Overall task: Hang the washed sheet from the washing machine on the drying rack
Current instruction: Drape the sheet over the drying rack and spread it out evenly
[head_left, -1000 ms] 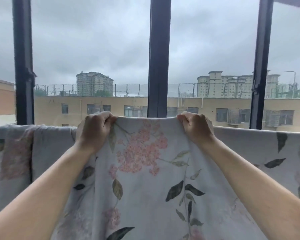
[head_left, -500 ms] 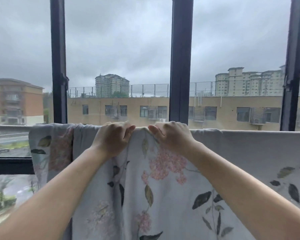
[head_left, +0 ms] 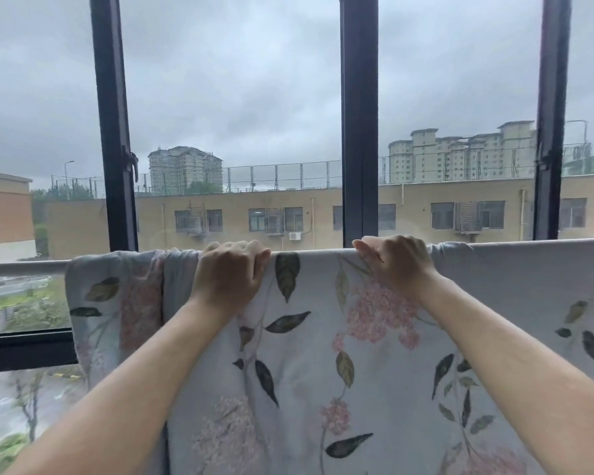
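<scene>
View from the head camera: the sheet (head_left: 323, 341), pale grey fabric printed with pink flower clusters and dark leaves, is draped over the top rail of the drying rack (head_left: 21, 268). The rail runs horizontally across the picture in front of the window frame (head_left: 359, 132). A bare length of the rail shows only at the far left. The rest is covered by fabric, which runs out of the picture on the right and at the bottom.

The left end of the sheet is bunched into vertical folds just beside the left hand. To the right of the right hand the fabric lies flat and smooth along the rail.

Hand state:
- The left hand (head_left: 228, 274) is knuckles up, with its fingers curled over the top fold of the sheet at the rail, gripping the fabric.
- The right hand (head_left: 396, 264) is curled over the same fold in the same way, with its thumb pointing toward the left hand.
- The hands are apart, with a stretch of taut top edge between them. A large dark leaf of the print hangs just below that edge.

Both forearms reach up from the bottom corners and lie in front of the hanging fabric.

Background through the glass: a low tan building (head_left: 426, 197) with a fence (head_left: 282, 174) along its roof, tower blocks (head_left: 184, 168) behind it and an overcast sky.
</scene>
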`<state>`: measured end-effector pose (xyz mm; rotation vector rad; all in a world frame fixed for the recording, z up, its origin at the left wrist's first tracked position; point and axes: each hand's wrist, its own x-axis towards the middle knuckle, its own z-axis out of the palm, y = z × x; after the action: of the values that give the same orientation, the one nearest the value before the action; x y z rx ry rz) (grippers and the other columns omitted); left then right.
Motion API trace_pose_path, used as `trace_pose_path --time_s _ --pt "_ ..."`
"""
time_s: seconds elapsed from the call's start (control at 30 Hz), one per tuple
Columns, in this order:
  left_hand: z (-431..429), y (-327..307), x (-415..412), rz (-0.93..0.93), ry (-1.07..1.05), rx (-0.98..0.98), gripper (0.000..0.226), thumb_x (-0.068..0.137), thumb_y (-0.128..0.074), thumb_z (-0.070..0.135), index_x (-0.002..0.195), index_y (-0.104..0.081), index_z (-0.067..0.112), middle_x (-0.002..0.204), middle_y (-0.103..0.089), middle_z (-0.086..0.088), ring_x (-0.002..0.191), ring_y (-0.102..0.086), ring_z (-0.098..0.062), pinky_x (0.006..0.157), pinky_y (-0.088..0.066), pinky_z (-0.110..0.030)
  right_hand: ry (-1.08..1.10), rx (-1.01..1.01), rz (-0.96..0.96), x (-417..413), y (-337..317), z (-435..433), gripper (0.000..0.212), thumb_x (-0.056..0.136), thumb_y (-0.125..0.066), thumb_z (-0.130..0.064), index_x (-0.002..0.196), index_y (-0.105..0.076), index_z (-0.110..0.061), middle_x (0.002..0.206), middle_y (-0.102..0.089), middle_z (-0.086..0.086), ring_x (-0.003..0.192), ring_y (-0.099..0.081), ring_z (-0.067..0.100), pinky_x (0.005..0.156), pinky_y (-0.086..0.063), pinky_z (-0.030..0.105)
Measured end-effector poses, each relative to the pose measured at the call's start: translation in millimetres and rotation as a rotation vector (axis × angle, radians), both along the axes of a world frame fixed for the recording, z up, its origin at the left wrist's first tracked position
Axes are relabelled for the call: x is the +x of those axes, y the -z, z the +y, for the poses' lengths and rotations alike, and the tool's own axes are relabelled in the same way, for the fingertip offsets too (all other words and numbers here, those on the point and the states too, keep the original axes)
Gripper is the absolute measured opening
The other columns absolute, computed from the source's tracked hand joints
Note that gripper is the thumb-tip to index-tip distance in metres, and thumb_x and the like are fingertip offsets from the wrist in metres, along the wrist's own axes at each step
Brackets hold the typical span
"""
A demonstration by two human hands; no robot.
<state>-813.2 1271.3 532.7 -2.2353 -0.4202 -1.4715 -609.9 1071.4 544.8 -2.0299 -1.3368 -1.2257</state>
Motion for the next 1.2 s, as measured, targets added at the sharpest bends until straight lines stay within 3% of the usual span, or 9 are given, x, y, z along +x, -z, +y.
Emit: trace_pose_path --time_s 0.17,0.27,0.37,0.5,0.67,0.83,1.0,1.1,1.2 --pt "0 -1 2 0.005 -0.019 -0.02 0.051 0.094 -0.024 0.043 0.067 -0.056 0.013 0.057 -0.059 -0.004 0.05 -0.056 -0.024 0.068 -0.046 -0.037 -0.021 -0.048 0.055 10 -1 -20 0.068 0.089 -0.003 -0.067 0.091 -0.059 -0.028 0.087 -0.066 -0.005 0.082 -0.059 0.02 0.086 -0.035 0.036" --pt "-2 -1 5 0.035 -0.035 0.008 0.055 0.093 -0.027 0.054 0.067 -0.055 0.014 0.055 -0.056 -0.002 0.048 -0.054 -0.022 0.065 -0.046 -0.038 0.118 0.002 0.095 30 2 -43 0.053 0.098 -0.02 -0.052 0.102 -0.063 -0.022 0.102 -0.068 0.002 0.099 -0.06 0.027 0.09 -0.035 0.039" --pt "-4 -1 13 0.03 0.017 0.007 0.056 0.092 -0.028 0.057 0.071 -0.06 0.017 0.058 -0.059 0.003 0.052 -0.058 -0.022 0.066 -0.045 -0.038 0.003 0.047 0.284 37 0 -45 0.03 0.099 -0.045 -0.032 0.094 -0.071 -0.016 0.09 -0.073 0.005 0.087 -0.064 0.029 0.08 -0.041 0.036" --pt "-7 0 18 -0.042 0.083 -0.036 0.05 0.094 -0.03 0.046 0.073 -0.066 0.02 0.066 -0.067 0.005 0.062 -0.065 -0.024 0.067 -0.042 -0.036 -0.03 0.132 0.27 24 -2 -24 0.035 0.097 -0.047 -0.032 0.064 -0.056 -0.023 0.064 -0.062 -0.003 0.062 -0.054 0.022 0.059 -0.036 0.029" --pt "-9 1 13 -0.025 0.071 -0.005 0.047 0.094 -0.03 0.043 0.07 -0.061 0.018 0.062 -0.064 0.003 0.057 -0.061 -0.024 0.066 -0.044 -0.037 -0.009 0.053 0.114 6 3 -9 0.041 0.099 -0.029 -0.044 0.077 -0.055 -0.021 0.081 -0.063 -0.005 0.067 -0.053 0.016 0.067 -0.035 0.029" --pt "11 -2 -16 -0.009 -0.017 0.041 0.055 0.096 -0.025 0.045 0.062 -0.053 0.012 0.05 -0.051 -0.001 0.043 -0.051 -0.022 0.057 -0.045 -0.033 0.006 0.046 0.022 15 6 -15 0.07 0.085 0.002 -0.071 0.063 -0.043 -0.022 0.052 -0.043 -0.01 0.046 -0.043 0.015 0.056 -0.027 0.026" --pt "24 8 -26 0.002 -0.136 -0.119 0.055 0.094 -0.018 0.048 0.086 -0.059 0.012 0.085 -0.064 -0.01 0.084 -0.06 -0.031 0.087 -0.034 -0.05 0.037 -0.015 0.083 2 1 -5 0.072 0.083 0.005 -0.07 0.082 -0.051 -0.025 0.063 -0.051 -0.009 0.059 -0.049 0.015 0.071 -0.038 0.033" --pt "26 21 -46 -0.003 -0.147 -0.172 0.047 0.094 -0.026 0.046 0.119 -0.055 0.019 0.126 -0.057 -0.008 0.123 -0.047 -0.032 0.112 -0.01 -0.055 0.01 -0.08 0.025 -22 7 10 0.063 0.09 -0.009 -0.063 0.108 -0.055 -0.023 0.092 -0.061 -0.002 0.083 -0.055 0.021 0.086 -0.037 0.041" --pt "30 34 -75 -0.069 -0.183 -0.227 0.05 0.091 -0.033 0.046 0.135 -0.043 0.024 0.143 -0.043 -0.007 0.138 -0.031 -0.029 0.114 -0.004 -0.055 -0.095 -0.128 -0.032 -57 13 35 0.042 0.095 -0.034 -0.051 0.122 -0.049 -0.022 0.111 -0.059 0.001 0.099 -0.053 0.023 0.094 -0.031 0.043"
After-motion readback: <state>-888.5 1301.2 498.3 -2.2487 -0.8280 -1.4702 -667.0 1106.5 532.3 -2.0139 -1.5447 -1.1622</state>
